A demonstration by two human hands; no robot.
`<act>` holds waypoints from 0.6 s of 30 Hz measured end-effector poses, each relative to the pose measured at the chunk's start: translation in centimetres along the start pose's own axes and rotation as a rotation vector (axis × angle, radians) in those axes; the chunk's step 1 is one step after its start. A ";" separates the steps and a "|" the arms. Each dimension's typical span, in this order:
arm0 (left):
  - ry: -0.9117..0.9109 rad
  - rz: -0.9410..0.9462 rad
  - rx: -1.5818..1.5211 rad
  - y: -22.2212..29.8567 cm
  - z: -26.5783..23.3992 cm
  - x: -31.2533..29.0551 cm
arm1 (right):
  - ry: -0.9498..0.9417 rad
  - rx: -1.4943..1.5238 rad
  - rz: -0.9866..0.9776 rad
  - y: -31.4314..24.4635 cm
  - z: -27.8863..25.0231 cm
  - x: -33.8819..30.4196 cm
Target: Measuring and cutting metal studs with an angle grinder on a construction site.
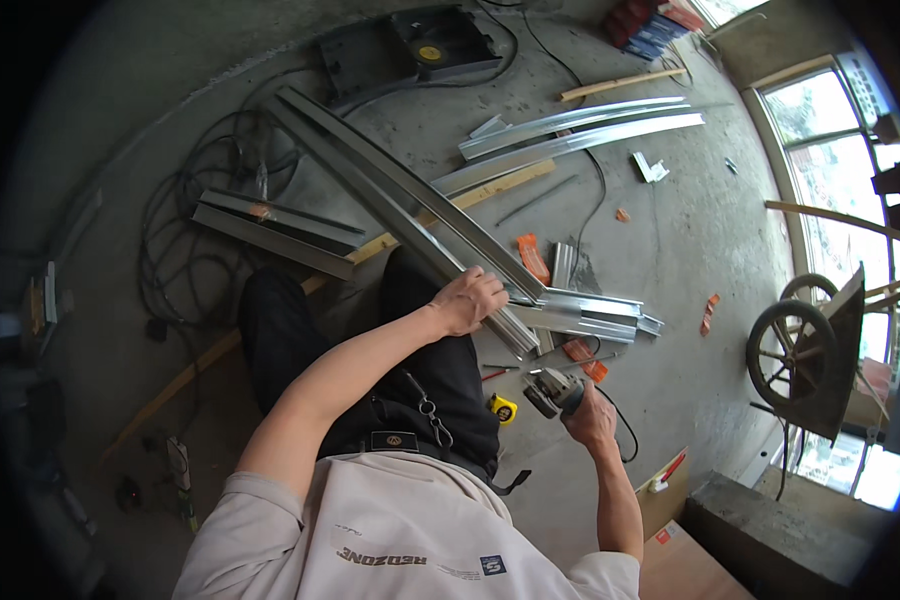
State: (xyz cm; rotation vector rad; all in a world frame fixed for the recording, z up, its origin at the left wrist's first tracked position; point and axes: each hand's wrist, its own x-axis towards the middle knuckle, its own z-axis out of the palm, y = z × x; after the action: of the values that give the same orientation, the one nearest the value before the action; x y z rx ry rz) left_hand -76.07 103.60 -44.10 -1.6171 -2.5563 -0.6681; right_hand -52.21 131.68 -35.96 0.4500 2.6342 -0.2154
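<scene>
My left hand (469, 301) is closed over a long metal channel (390, 215) that slants from the far left down across my right leg. Alongside it runs a second channel (440, 205), and the two meet at the far end. An angle grinder (554, 392) is in my right hand (592, 417), its disc end turned toward the near end of the held channel but apart from it. Short metal channel pieces (590, 313) lie on the floor just right of my left hand. A yellow tape measure (503, 408) rests beside my knee.
Black cable coils (185, 230) spread at the left, near an open black tool case (410, 50). More metal channels (570, 140) and a wooden strip (495, 189) lie ahead. Orange scraps (533, 258) are scattered about. A wheelbarrow (810, 350) stands by the windows at right.
</scene>
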 end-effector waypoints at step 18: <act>0.169 -0.535 -0.359 -6.0 -4.5 -8.0 | -0.216 1.052 0.437 0.8 6.0 -3.0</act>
State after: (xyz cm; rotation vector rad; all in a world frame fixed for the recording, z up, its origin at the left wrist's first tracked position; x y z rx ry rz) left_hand -78.48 92.96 -44.11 -0.8585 -2.8644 -1.3004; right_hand -46.89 130.22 -39.95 1.2138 1.9446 -1.4091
